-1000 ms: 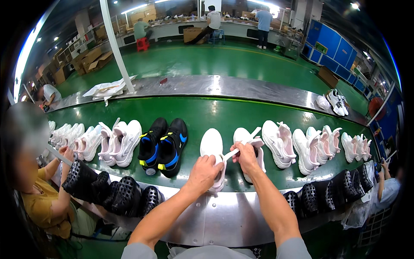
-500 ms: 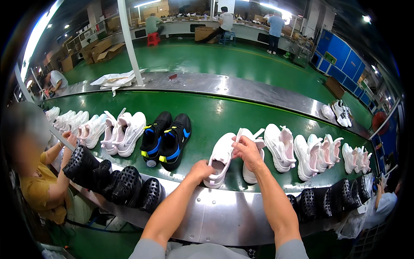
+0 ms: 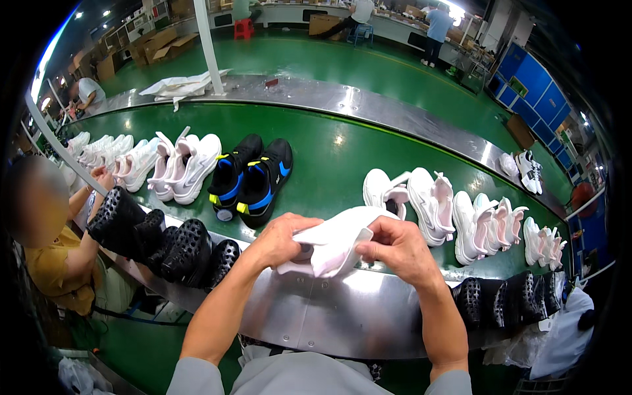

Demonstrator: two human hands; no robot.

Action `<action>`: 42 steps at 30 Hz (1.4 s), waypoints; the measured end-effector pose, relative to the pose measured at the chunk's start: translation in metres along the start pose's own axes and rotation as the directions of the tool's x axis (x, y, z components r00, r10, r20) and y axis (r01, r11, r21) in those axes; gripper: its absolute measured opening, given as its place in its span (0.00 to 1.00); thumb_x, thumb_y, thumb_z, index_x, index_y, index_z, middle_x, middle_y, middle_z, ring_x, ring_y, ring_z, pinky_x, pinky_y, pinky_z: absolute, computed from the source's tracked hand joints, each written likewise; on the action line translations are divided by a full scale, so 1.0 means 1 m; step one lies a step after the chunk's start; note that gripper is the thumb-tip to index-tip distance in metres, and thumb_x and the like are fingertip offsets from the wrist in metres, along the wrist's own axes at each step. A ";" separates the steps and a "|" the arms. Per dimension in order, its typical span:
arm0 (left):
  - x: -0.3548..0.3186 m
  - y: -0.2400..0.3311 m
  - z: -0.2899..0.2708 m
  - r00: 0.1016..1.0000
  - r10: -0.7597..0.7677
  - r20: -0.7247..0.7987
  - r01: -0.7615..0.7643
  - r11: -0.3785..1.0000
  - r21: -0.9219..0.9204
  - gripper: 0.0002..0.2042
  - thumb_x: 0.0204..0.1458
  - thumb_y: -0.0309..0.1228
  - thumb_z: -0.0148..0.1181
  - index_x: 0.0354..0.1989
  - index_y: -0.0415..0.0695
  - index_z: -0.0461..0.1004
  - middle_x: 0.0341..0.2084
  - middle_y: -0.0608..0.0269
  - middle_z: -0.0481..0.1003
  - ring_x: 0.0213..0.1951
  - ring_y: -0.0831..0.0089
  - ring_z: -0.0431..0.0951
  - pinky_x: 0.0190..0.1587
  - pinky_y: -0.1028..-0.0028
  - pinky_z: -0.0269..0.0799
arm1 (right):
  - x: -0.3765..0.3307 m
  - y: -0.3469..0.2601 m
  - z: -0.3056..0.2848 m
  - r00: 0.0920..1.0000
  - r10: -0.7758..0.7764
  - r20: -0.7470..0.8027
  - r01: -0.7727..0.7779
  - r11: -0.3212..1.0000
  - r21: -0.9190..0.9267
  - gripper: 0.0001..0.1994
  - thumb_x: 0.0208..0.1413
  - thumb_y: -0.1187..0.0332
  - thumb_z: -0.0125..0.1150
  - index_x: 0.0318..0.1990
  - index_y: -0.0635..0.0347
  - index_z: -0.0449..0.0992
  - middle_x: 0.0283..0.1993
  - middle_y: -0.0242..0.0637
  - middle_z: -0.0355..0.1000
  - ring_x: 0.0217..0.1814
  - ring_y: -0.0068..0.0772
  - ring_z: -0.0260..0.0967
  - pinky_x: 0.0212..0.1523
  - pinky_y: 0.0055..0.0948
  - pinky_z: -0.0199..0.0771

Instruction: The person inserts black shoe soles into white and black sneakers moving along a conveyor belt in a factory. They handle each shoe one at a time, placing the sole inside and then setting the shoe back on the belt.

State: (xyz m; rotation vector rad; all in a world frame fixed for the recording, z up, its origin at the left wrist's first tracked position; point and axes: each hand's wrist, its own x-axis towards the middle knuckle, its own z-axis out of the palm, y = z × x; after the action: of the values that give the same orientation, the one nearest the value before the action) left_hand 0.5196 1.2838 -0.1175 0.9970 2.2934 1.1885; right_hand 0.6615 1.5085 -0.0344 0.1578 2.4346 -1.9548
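Head camera: single fisheye view, downward.
Looks from above, close over the conveyor belt [image 3: 329, 158], facing forward across it.

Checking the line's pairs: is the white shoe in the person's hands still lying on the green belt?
No: both hands, left hand and right hand, hold the white shoe over the metal edge, off the green belt.

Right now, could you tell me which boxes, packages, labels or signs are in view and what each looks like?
Brown cardboard boxes: stacked far left on the floor beyond the belt.
Brown carton: at the far workbench, top centre.
Brown box: on the floor, right, below the blue cabinets.
No readable signs or screens.
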 end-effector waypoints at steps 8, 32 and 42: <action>-0.013 0.012 0.019 0.966 0.228 0.118 -0.246 0.953 0.175 0.32 0.41 0.14 0.61 0.57 0.56 0.82 0.53 0.47 0.74 0.56 0.49 0.71 0.63 0.58 0.68 | -0.031 0.008 0.006 0.992 0.083 0.090 -0.082 0.997 -0.012 0.09 0.62 0.70 0.67 0.39 0.69 0.79 0.30 0.35 0.79 0.32 0.20 0.77 0.37 0.23 0.80; -0.011 0.045 0.024 0.782 0.584 0.219 -0.623 0.724 0.295 0.36 0.32 0.25 0.72 0.58 0.44 0.74 0.50 0.59 0.77 0.55 0.58 0.74 0.55 0.60 0.68 | -0.029 0.033 0.020 0.926 0.336 0.173 -0.330 0.942 -0.062 0.10 0.59 0.70 0.71 0.32 0.67 0.78 0.27 0.36 0.78 0.26 0.21 0.76 0.26 0.22 0.76; -0.042 0.038 0.037 0.932 0.353 0.076 -0.356 0.862 0.361 0.34 0.40 0.24 0.65 0.63 0.44 0.71 0.46 0.51 0.80 0.50 0.53 0.78 0.52 0.54 0.73 | -0.010 0.037 0.014 0.948 0.284 0.144 -0.230 0.923 -0.308 0.13 0.54 0.66 0.72 0.28 0.69 0.77 0.23 0.38 0.76 0.23 0.26 0.71 0.27 0.29 0.72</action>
State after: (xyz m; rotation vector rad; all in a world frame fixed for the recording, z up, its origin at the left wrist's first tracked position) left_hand 0.5870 1.2885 -0.1074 1.6178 2.4505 0.8804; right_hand 0.6735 1.5017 -0.0729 0.2622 2.3969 -1.4236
